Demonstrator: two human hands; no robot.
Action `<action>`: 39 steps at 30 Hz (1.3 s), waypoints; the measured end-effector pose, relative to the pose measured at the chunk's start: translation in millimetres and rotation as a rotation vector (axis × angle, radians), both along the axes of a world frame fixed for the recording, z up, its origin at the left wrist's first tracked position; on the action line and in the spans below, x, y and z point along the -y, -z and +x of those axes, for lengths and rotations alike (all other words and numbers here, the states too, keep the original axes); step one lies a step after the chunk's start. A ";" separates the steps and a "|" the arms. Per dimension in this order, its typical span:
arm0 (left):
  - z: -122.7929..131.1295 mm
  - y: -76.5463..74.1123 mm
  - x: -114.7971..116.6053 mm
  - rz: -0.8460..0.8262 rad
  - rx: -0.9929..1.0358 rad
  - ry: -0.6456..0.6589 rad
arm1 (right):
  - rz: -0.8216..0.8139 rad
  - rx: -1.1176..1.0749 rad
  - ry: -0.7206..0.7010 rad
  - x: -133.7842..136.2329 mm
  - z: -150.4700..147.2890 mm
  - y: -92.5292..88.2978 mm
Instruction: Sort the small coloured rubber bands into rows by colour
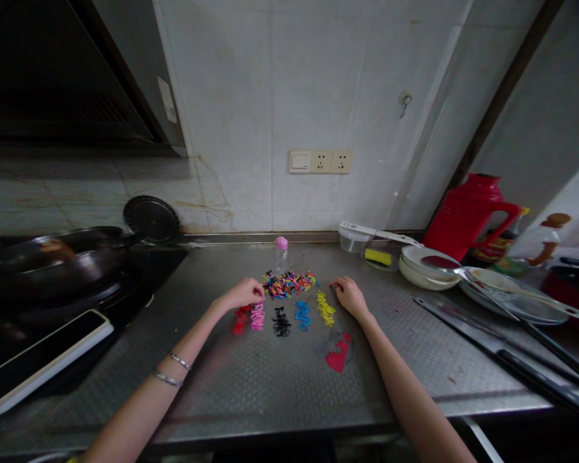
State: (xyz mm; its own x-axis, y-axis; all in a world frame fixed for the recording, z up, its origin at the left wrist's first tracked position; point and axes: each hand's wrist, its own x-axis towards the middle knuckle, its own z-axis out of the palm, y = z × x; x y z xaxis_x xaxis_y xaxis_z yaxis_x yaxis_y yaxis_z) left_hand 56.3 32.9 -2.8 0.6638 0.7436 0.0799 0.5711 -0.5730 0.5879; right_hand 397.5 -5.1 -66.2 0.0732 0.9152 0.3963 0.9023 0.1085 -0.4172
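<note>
A heap of mixed-colour small rubber bands (289,283) lies mid-counter. Nearer me are sorted piles: red bands (241,319), pink bands (257,316), black bands (281,323), blue bands (302,315) and yellow bands (325,310). My left hand (246,293) is closed in a pinch at the top of the pink pile, by the heap's left edge; what its fingertips hold is too small to make out. My right hand (350,297) rests on the counter just right of the yellow pile, fingers loosely bent and apart, with nothing seen in it.
Behind the heap stands a small clear bottle with a pink cap (282,244). A torn red heart sticker (338,354) is on the steel counter (280,392). Right are a sponge (377,258), bowls (429,270), a knife (502,354) and a red thermos (463,215); left, a wok (58,257).
</note>
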 end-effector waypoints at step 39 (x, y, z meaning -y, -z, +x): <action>-32.1 8.5 -10.1 -0.435 0.816 -0.539 | -0.182 0.012 -0.102 -17.7 -29.9 -26.1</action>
